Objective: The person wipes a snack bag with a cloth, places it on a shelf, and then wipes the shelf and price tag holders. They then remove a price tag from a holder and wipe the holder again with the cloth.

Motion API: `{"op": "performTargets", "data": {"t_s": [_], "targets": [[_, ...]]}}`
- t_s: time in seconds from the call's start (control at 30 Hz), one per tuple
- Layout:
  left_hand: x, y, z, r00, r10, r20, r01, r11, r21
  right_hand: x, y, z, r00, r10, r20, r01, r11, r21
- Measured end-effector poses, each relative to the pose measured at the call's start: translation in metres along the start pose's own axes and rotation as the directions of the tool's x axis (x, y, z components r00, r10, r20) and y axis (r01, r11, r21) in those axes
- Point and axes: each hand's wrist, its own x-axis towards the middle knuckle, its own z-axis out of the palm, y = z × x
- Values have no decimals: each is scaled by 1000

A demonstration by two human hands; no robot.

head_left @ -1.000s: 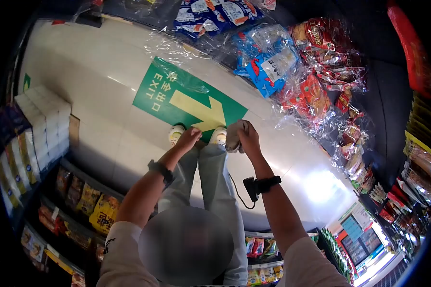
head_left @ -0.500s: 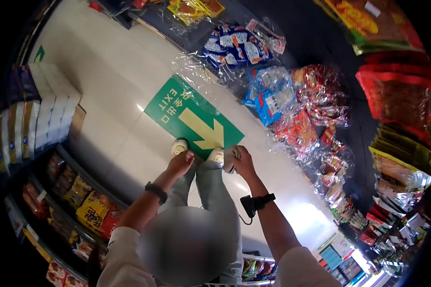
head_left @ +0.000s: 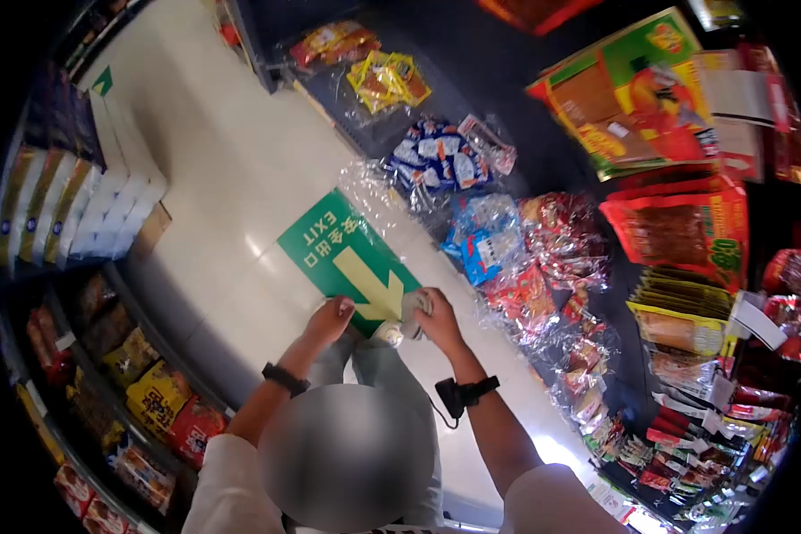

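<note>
My left hand [head_left: 331,319] hangs over the green exit floor sign [head_left: 325,233], its fingers curled closed. Nothing shows in it. My right hand [head_left: 438,319] grips a soft grey piece that looks like cloth [head_left: 413,313], just right of the sign's yellow arrow. Both hands are in front of my body, apart from each other, and neither touches the shelves. Black bands circle both wrists; the right one carries a small box [head_left: 450,398] with a cable. One pale shoe [head_left: 388,334] shows below the hands.
To the right, a dark shelf [head_left: 543,116] bears blue snack bags [head_left: 440,156], red packets [head_left: 565,240] and hanging red packs [head_left: 676,227]. White-sided packages [head_left: 107,218] are stacked on the left. Below them, a curved shelf [head_left: 142,311] holds yellow bags [head_left: 156,392].
The view has shifted, with more of the right shelf's hanging packs showing. My feet are more hidden below my hands. Both hands keep nearly the same pose, the grey piece still in the right.
</note>
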Motion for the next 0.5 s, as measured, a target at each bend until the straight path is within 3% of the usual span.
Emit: {"op": "performTargets", "data": {"t_s": [0.03, 0.1, 0.17, 0.23, 0.27, 0.3, 0.33, 0.5], "targets": [[-7, 0, 0, 1000, 27, -14, -27, 1000, 3, -5, -14, -2, 1000, -25, 10, 25, 1000, -10], [-18, 9, 2, 993, 111, -28, -114, 969, -219, -20, -36, -5, 997, -76, -6, 76, 997, 9], [-30, 35, 0, 998, -6, 68, 20, 977, -211, -37, -73, -15, 984, -177, 18, 177, 984, -12], [-49, 75, -9, 972, 56, 228, 44, 911, -410, -58, -107, -23, 977, -212, -14, 211, 975, -69], [-59, 100, -16, 972, 85, 219, 12, 914, -405, -70, -125, -27, 985, -168, -44, 167, 986, -24], [-78, 134, -27, 952, 11, 305, 150, 854, -499, -83, -140, -31, 990, -121, -69, 123, 992, 27], [-94, 163, -34, 915, -51, 400, 291, 770, -568, -93, -150, -36, 985, -149, -83, 145, 988, -52], [-141, 235, -53, 875, 59, 480, 210, 848, -487, -136, -188, -63, 964, -143, -223, 136, 990, -44]]}}
